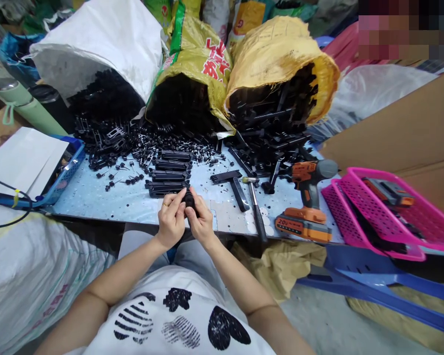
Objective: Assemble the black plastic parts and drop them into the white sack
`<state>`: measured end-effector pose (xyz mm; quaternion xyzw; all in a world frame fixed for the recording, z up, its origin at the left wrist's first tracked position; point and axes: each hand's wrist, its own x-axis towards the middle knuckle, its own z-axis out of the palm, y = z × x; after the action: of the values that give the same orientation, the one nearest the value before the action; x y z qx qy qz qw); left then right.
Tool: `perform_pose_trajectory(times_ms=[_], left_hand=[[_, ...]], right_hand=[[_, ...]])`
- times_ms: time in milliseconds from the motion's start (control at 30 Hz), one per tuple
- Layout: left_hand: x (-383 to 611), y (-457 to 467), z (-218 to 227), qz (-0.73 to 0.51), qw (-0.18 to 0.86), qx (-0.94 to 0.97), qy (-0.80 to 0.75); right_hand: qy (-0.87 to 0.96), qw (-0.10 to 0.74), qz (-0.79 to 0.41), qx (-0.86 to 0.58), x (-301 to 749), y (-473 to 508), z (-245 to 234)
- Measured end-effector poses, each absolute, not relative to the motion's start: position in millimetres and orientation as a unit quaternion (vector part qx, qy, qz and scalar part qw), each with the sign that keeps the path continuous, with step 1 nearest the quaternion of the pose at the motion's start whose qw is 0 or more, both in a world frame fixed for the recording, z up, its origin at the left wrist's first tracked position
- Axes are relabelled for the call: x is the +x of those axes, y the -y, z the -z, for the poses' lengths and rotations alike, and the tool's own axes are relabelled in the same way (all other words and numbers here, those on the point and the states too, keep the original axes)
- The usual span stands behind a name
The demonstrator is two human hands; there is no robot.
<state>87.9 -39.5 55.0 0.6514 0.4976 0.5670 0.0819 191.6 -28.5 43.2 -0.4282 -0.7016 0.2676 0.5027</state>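
My left hand [170,218] and my right hand [201,221] meet at the near edge of the pale blue table [96,197]. Together they grip a small black plastic part [189,200], fingers pinched around it; most of the part is hidden by them. Just beyond my hands lies a neat stack of long black plastic bars [169,173]. Loose small black pins [122,172] are scattered to the left of the stack.
Three open sacks spill black plastic parts at the back: white [96,44], green-yellow [196,59], yellow [281,54]. A hammer [255,207] and an orange cordless drill [307,197] lie right of my hands. Pink baskets [385,212] sit far right, a blue basket with paper [55,172] left.
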Motion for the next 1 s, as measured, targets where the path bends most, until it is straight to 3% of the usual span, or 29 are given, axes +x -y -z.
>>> perform_pose_trajectory(times_ms=[300, 433, 533, 633, 733, 800, 1000], left_hand=[[61, 19, -63, -0.527, 0.136, 0.732, -0.41], [57, 16, -47, -0.492, 0.187, 0.717, -0.456], [57, 27, -24, -0.471, 0.202, 0.651, -0.56], [52, 37, -10, -0.356, 0.138, 0.695, -0.609], [46, 32, -11, -0.184, 0.073, 0.84, -0.505], [45, 22, -15, -0.093, 0.06, 0.898, -0.425], [48, 13, -30, 0.007, 0.026, 0.893, -0.449]], right_hand=[[0.679, 0.503, -0.279, -0.456, 190, 32, -32], [0.681, 0.48, -0.301, -0.463, 182, 28, -20], [0.762, 0.359, -0.299, -0.449, 199, 5, -17], [0.783, 0.242, -0.171, -0.547, 259, -40, -22], [0.713, 0.104, 0.035, -0.692, 345, -86, -29], [0.71, -0.014, 0.122, -0.693, 395, -108, -32], [0.753, -0.107, 0.134, -0.635, 453, -120, -39]])
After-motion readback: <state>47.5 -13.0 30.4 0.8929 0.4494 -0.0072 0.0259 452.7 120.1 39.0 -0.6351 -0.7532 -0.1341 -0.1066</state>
